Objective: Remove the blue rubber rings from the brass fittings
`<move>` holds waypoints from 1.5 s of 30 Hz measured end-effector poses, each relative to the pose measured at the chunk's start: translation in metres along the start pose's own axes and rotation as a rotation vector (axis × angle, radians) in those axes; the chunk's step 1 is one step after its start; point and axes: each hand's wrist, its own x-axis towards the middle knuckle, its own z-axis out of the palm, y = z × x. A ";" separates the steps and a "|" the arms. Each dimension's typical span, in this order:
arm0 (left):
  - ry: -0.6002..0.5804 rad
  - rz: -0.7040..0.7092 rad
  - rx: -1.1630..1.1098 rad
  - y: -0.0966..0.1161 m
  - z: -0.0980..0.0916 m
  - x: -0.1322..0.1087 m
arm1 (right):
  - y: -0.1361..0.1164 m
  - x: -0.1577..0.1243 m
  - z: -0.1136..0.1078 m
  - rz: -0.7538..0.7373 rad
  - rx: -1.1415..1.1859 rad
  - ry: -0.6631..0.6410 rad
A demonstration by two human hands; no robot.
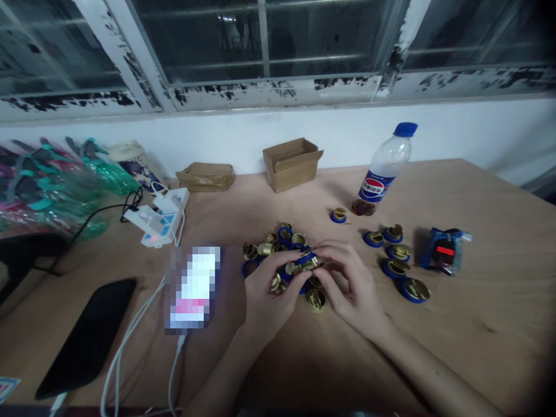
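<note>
Both hands meet over a pile of brass-coloured round metal parts and blue rings [266, 250] in the middle of the table. Thumb and fingers of my left hand [273, 288] pinch the left side of a brass fitting with a blue ring [306, 259]. From the other side, my right hand [350, 279] grips the same fitting with bent fingers. Just below them a brass cap [315, 300] lies on the wood. Several brass fittings seated in blue rings [398, 252] stand in a loose group to the right, and a single one [338, 215] sits farther back.
A cola bottle [382, 171] and a small blue-wrapped packet [443, 251] stand right. Two cardboard boxes [292, 165] sit by the wall. On the left are a power strip [163, 217], a lit phone [195, 286], a dark phone [89, 336], white cables [134, 324] and plastic-wrapped goods [52, 179].
</note>
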 end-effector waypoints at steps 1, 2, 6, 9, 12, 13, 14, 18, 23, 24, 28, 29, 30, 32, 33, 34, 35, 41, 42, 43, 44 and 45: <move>0.002 0.006 -0.002 -0.001 0.000 0.000 | 0.000 -0.001 0.001 -0.002 -0.005 0.002; 0.004 0.006 -0.003 -0.001 0.000 0.000 | 0.000 -0.001 0.001 -0.004 -0.013 0.004; 0.008 -0.035 -0.040 -0.003 0.001 -0.001 | 0.000 -0.002 0.004 -0.020 -0.058 0.020; 0.012 -0.104 -0.140 -0.003 0.002 -0.001 | -0.001 -0.002 0.004 -0.034 -0.083 0.022; 0.008 -0.181 -0.208 -0.003 0.002 0.000 | -0.002 -0.001 0.004 -0.016 -0.071 0.004; 0.003 -0.197 -0.214 -0.003 0.002 0.000 | -0.002 0.000 0.004 -0.002 -0.063 -0.007; -0.002 -0.207 -0.216 -0.004 0.002 0.000 | -0.001 0.000 0.004 0.012 -0.056 -0.017; -0.028 -0.240 -0.224 -0.005 0.003 0.000 | 0.000 0.000 0.003 0.038 -0.037 -0.035; -0.052 -0.246 -0.220 -0.003 0.005 -0.001 | 0.003 0.000 0.003 0.055 -0.006 -0.066; -0.047 -0.252 -0.212 -0.002 0.005 -0.001 | 0.003 0.000 0.003 0.056 -0.001 -0.069; -0.060 -0.236 -0.157 0.000 0.003 0.000 | 0.003 0.001 0.002 0.040 0.014 -0.069; -0.064 -0.225 -0.133 0.001 0.002 0.000 | 0.002 0.001 0.002 0.038 0.017 -0.072; -0.066 -0.212 -0.111 0.002 0.001 0.001 | 0.002 0.002 0.001 0.037 0.018 -0.078; -0.074 -0.187 -0.084 0.002 0.001 0.001 | 0.001 0.002 0.001 0.039 0.012 -0.092; -0.076 -0.176 -0.078 0.002 0.000 0.002 | 0.001 0.002 0.001 0.040 0.007 -0.097; -0.077 -0.165 -0.071 0.002 0.000 0.002 | 0.001 0.002 0.001 0.039 0.001 -0.099; -0.077 -0.157 -0.064 0.001 0.001 0.002 | 0.000 0.002 0.001 0.036 -0.007 -0.099; -0.044 -0.166 -0.085 -0.001 0.003 0.002 | 0.001 0.004 0.000 0.007 -0.051 -0.097; -0.035 -0.182 -0.107 0.000 0.003 0.002 | 0.000 0.004 0.000 0.011 -0.049 -0.105; -0.030 -0.200 -0.133 0.000 0.003 0.003 | 0.000 0.005 -0.002 0.019 -0.044 -0.117; -0.024 -0.220 -0.162 0.001 0.003 0.004 | 0.000 0.006 -0.004 0.033 -0.037 -0.134; -0.021 -0.242 -0.188 0.002 0.002 0.005 | -0.001 0.008 -0.006 0.053 -0.025 -0.156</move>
